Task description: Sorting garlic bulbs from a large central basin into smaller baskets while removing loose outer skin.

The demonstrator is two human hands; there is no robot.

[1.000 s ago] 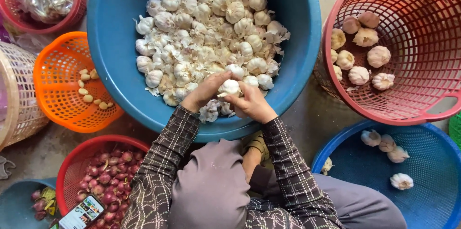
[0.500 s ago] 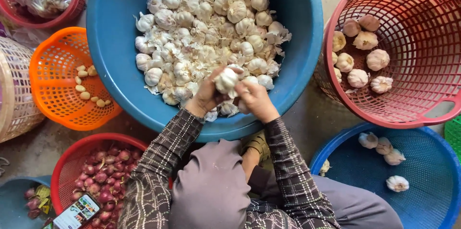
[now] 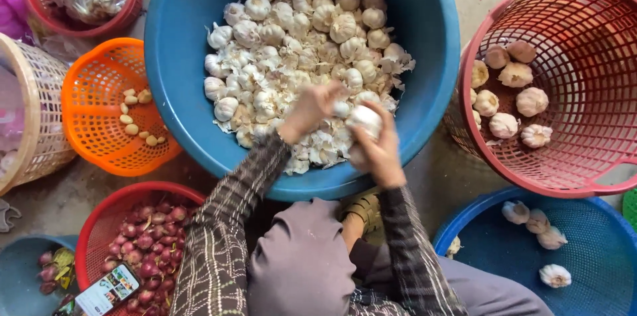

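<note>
A big blue tub [image 3: 434,57] holds a heap of white garlic bulbs [image 3: 298,44] and loose papery skins. My right hand [image 3: 381,153] is at the tub's near edge, closed around one garlic bulb [image 3: 363,119]. My left hand [image 3: 310,109] is just to its left, over the heap, blurred by motion. Its fingers touch the garlic, and I cannot make out whether it holds anything. Both arms are in checked sleeves.
A red basket [image 3: 590,31] at right holds several bulbs. A blue basket [image 3: 584,236] lies lower right. An orange basket [image 3: 99,143] holds peeled cloves [image 3: 133,117]. A red basket [image 3: 93,236] holds shallots [image 3: 152,236] and a phone [image 3: 106,291]. A woven basket [image 3: 33,104] stands at far left.
Both hands were together on one bulb. Now my left hand has come off it and moved left over the heap, while my right hand keeps the bulb.
</note>
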